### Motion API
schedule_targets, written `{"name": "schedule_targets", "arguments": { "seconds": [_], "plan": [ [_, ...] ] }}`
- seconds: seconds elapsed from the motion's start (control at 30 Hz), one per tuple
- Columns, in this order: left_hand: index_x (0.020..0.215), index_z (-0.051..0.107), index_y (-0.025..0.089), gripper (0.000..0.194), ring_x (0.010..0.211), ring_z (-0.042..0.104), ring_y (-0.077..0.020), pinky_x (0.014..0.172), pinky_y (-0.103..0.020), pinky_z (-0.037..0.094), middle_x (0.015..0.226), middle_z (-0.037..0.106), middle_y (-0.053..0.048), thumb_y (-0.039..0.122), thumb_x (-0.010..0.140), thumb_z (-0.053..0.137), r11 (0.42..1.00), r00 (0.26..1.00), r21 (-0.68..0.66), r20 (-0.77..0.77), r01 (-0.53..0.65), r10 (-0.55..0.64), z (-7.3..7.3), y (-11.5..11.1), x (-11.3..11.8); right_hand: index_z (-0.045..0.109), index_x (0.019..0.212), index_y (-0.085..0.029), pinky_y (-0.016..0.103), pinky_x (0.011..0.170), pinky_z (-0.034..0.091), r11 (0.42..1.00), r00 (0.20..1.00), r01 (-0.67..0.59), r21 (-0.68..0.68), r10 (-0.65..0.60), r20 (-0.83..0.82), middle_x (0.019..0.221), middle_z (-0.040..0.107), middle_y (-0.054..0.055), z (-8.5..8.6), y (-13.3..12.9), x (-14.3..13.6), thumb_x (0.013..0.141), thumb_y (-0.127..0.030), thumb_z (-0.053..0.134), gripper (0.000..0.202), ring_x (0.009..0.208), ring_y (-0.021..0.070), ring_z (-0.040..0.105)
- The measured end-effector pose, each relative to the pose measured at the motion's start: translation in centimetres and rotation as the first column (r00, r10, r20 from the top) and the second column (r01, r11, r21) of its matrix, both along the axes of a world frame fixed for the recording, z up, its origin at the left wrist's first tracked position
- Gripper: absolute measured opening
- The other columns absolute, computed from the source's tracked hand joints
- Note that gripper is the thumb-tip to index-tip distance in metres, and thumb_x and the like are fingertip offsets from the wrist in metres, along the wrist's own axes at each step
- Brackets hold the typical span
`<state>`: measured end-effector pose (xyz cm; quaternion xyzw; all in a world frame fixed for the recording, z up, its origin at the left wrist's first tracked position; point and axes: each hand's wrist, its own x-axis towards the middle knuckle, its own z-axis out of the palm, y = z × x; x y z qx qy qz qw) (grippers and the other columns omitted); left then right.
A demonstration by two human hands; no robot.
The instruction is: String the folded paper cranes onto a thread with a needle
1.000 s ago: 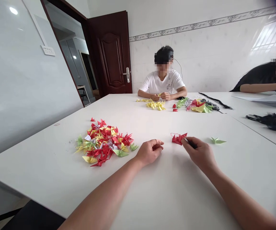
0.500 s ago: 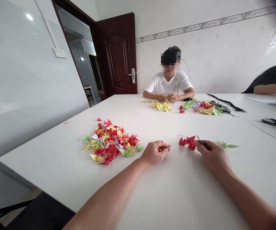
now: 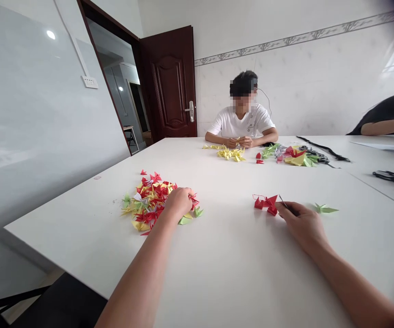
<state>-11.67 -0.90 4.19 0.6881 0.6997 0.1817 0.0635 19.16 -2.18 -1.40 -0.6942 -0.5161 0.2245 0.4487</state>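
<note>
My left hand (image 3: 180, 202) is over the right side of a pile of folded paper cranes (image 3: 149, 214) in red, yellow, green and pale purple. Its fingers are curled in against a red paper crane (image 3: 194, 200), and whatever they grip is hidden. Between the thumb and fingers of my right hand (image 3: 303, 225) is a thin, dark pointed tool (image 3: 282, 201), its tip up. Just left of these fingertips lie several red paper cranes (image 3: 266, 203) close together. A green paper crane (image 3: 326, 209) rests beyond my right hand.
Across the white table (image 3: 217, 273) sits a person (image 3: 241, 118) in a white shirt, handling yellow paper cranes (image 3: 231, 154). Near them lie a mixed heap of coloured cranes (image 3: 296, 155) and black cords (image 3: 323, 148). Another person's arm (image 3: 388, 126) rests at the far right.
My left hand has moved left from the middle of the table onto the crane pile. My right hand stays almost in place with the pointed tool.
</note>
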Motion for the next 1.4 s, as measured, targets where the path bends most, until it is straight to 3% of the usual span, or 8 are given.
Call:
{"name": "schedule_targets", "arguments": {
  "seconds": [0.23, 0.43, 0.6, 0.8, 0.9, 1.07, 1.23, 1.4],
  "plan": [
    [0.085, 0.07, 0.025, 0.031, 0.102, 0.054, -0.0209, 0.086, -0.028, 0.04, 0.103, 0.067, -0.004, 0.007, 0.068, 0.053, 0.993, 0.992, -0.095, -0.1, 0.064, -0.074, 0.0, -0.6, 1.1, 0.067, 0.076, -0.017, 0.024, 0.049, 0.038, 1.0, 1.0, -0.007, 0.022, 0.007, 0.004, 0.071, 0.066, 0.005, -0.1, 0.0, 0.0, 0.069, -0.049, 0.055, 0.035, 0.058, 0.0155, 0.052],
    [0.053, 0.061, 0.02, 0.02, 0.092, 0.053, -0.0271, 0.077, -0.035, 0.041, 0.064, 0.062, -0.006, 0.006, 0.063, 0.05, 0.994, 0.98, -0.098, -0.187, 0.056, -0.073, -0.4, -0.6, 1.6, 0.067, 0.075, -0.017, 0.023, 0.047, 0.036, 1.0, 1.0, -0.014, 0.017, 0.014, 0.015, 0.069, 0.064, 0.004, 0.2, -0.2, -0.1, 0.07, -0.05, 0.054, 0.035, 0.055, 0.0137, 0.048],
    [0.047, 0.054, 0.018, 0.022, 0.085, 0.053, -0.0266, 0.074, -0.036, 0.039, 0.055, 0.057, -0.005, 0.003, 0.062, 0.047, 0.999, 0.982, -0.015, -0.179, 0.052, -0.054, -1.0, -0.4, 1.7, 0.066, 0.073, -0.018, 0.024, 0.047, 0.036, 0.999, 0.999, -0.028, 0.026, 0.028, 0.029, 0.062, 0.06, 0.003, 0.4, -0.2, -0.1, 0.07, -0.051, 0.055, 0.036, 0.054, 0.0142, 0.047],
    [0.072, 0.066, 0.021, 0.031, 0.089, 0.055, -0.0216, 0.081, -0.034, 0.04, 0.085, 0.068, -0.004, 0.006, 0.074, 0.04, 0.986, 0.994, 0.152, -0.091, 0.07, -0.056, -0.5, 0.0, 2.4, 0.067, 0.078, -0.018, 0.024, 0.049, 0.039, 0.999, 0.999, -0.034, 0.024, 0.033, 0.023, 0.071, 0.065, 0.004, 0.2, -0.2, -0.2, 0.07, -0.051, 0.055, 0.037, 0.059, 0.0163, 0.052],
    [0.086, 0.068, 0.02, 0.029, 0.094, 0.055, -0.0175, 0.089, -0.029, 0.039, 0.095, 0.069, -0.003, 0.011, 0.078, 0.042, 0.948, 0.987, 0.296, 0.073, 0.113, -0.141, -0.3, -0.1, 3.0, 0.068, 0.079, -0.018, 0.025, 0.05, 0.039, 0.999, 0.999, -0.037, 0.014, 0.037, 0.018, 0.07, 0.065, 0.004, 0.3, -0.2, -0.2, 0.07, -0.051, 0.055, 0.037, 0.06, 0.0169, 0.052],
    [0.085, 0.069, 0.02, 0.017, 0.094, 0.055, -0.0185, 0.088, -0.029, 0.042, 0.094, 0.069, -0.002, 0.018, 0.077, 0.054, 0.888, 0.922, 0.429, 0.253, 0.166, -0.294, -1.1, -0.5, 4.2, 0.067, 0.077, -0.017, 0.025, 0.049, 0.038, 0.998, 0.999, -0.049, 0.034, 0.048, 0.012, 0.066, 0.063, 0.004, 0.5, -0.4, -0.3, 0.07, -0.051, 0.055, 0.036, 0.058, 0.0163, 0.051],
    [0.081, 0.068, 0.021, 0.017, 0.092, 0.057, -0.0173, 0.088, -0.03, 0.042, 0.09, 0.069, -0.002, 0.011, 0.073, 0.057, 0.827, 0.841, 0.459, 0.262, 0.324, -0.474, -1.8, -1.4, 6.0, 0.066, 0.075, -0.016, 0.025, 0.048, 0.036, 0.988, 0.994, -0.109, 0.106, 0.109, 0.004, 0.059, 0.058, 0.002, 0.9, -1.0, -1.7, 0.07, -0.053, 0.054, 0.039, 0.052, 0.0144, 0.047],
    [0.082, 0.07, 0.023, 0.021, 0.089, 0.057, -0.0155, 0.084, -0.027, 0.043, 0.087, 0.07, 0.001, 0.009, 0.073, 0.057, 0.824, 0.764, 0.344, 0.328, 0.451, -0.555, -2.6, -2.2, 7.6, 0.067, 0.084, -0.019, 0.028, 0.061, 0.043, 0.951, 0.962, -0.272, 0.148, 0.271, 0.024, 0.075, 0.066, 0.005, 1.1, -2.1, -4.1, 0.071, -0.052, 0.055, 0.037, 0.069, 0.0193, 0.057]
  ]
}}
